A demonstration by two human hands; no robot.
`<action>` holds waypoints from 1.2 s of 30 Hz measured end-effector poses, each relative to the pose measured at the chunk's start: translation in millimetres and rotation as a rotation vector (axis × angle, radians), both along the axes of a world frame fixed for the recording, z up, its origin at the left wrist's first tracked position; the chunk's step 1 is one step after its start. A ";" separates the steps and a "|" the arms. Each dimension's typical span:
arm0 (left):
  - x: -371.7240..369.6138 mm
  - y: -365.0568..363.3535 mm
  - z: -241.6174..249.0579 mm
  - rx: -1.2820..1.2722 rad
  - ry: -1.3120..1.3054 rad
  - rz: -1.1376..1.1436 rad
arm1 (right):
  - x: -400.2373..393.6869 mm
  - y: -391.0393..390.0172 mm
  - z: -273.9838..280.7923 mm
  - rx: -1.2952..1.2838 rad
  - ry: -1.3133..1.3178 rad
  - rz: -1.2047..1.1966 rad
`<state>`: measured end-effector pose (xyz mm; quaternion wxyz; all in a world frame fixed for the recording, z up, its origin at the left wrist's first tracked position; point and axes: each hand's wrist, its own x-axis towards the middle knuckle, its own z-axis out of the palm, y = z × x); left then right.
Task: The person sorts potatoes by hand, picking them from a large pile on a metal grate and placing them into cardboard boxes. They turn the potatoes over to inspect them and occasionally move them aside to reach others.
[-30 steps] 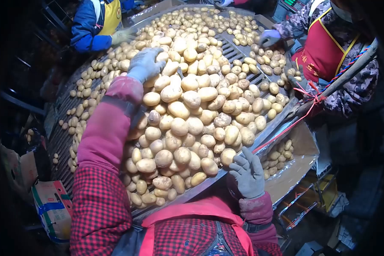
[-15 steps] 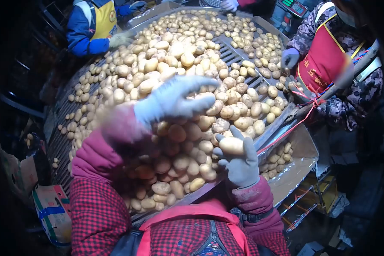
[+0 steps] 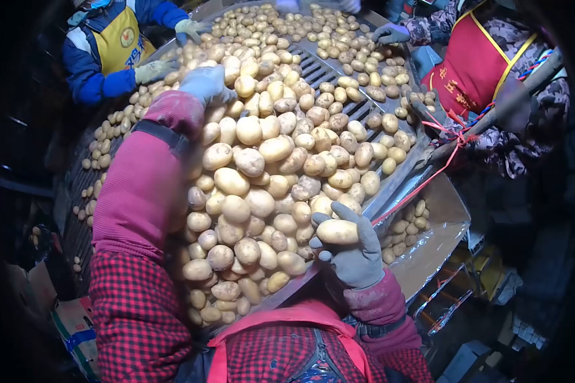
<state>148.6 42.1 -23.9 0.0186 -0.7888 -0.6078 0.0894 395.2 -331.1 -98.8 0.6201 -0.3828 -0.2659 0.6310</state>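
A potato [image 3: 337,232] rests in my right hand [image 3: 359,260], which wears a grey glove; its fingers curl round the potato near the front right edge of the table. My left hand [image 3: 206,85], also gloved, reaches across to the far left part of the potato pile [image 3: 262,150]. It touches potatoes there, and its fingertips are hidden, so I cannot make out what it grips. The pile spreads over a slatted metal table [image 3: 316,67], with pale and brownish potatoes of mixed sizes.
A foil-edged cardboard box [image 3: 442,246] with potatoes stands below the right edge. A red string [image 3: 421,187] is tied to a pole [image 3: 514,99] there. One person in a yellow apron [image 3: 118,41] works at left, another in a red apron [image 3: 459,67] at right.
My left hand has swung from above the middle of the pile to its far left side and down onto the potatoes. My right hand still holds its potato, slightly lower and left in view.
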 end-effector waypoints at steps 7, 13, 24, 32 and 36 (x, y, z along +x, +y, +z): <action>-18.0 -8.1 5.4 -0.245 -0.153 -0.052 | 20.0 -6.9 -14.1 0.038 0.172 -0.005; -12.3 -9.8 10.6 -0.249 -0.007 0.014 | 29.0 -9.9 -19.6 0.192 0.256 -0.049; -43.2 -7.2 -11.7 -0.124 -0.193 -0.009 | 45.3 -33.4 -32.7 -0.295 0.436 -0.182; -99.6 -28.4 -20.5 -0.104 -1.196 0.016 | 60.4 -84.4 -44.8 -0.262 0.008 -0.397; -82.0 -94.1 -1.6 -0.353 -1.472 0.023 | 84.6 -115.3 -70.1 -0.386 0.298 -0.356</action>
